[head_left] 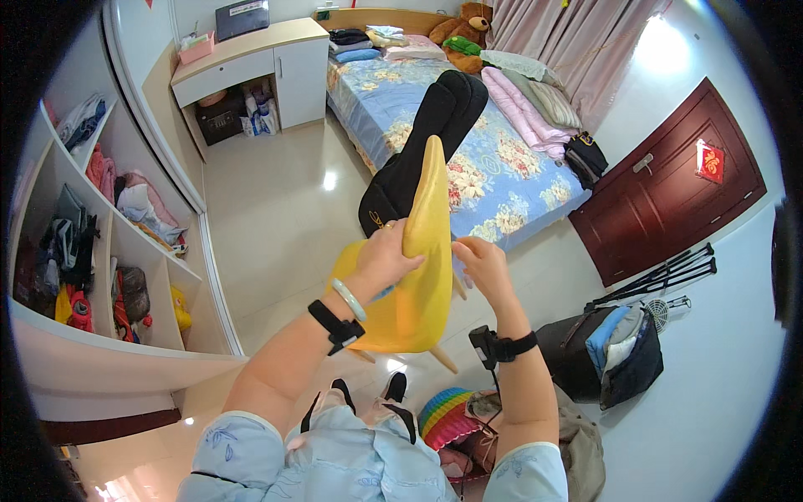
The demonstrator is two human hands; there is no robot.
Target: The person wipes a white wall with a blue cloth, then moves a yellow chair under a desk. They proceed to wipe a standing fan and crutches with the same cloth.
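Note:
A yellow plastic chair with wooden legs stands right in front of me, its backrest edge rising towards the bed. My left hand grips the upper part of the chair, thumb across its near face. Close by the chair's right edge, my right hand has its fingers curled; whether they pinch anything is unclear. Behind the chair leans a long black padded bag, shaped like a guitar gig bag, with gold stitching. Its lower part is hidden by the chair and my left hand.
A bed with a floral cover lies beyond. On the left stand an open wardrobe and a desk with a closed laptop. At right are a brown door and a black bag of cloths; a rainbow knitted item lies near my feet.

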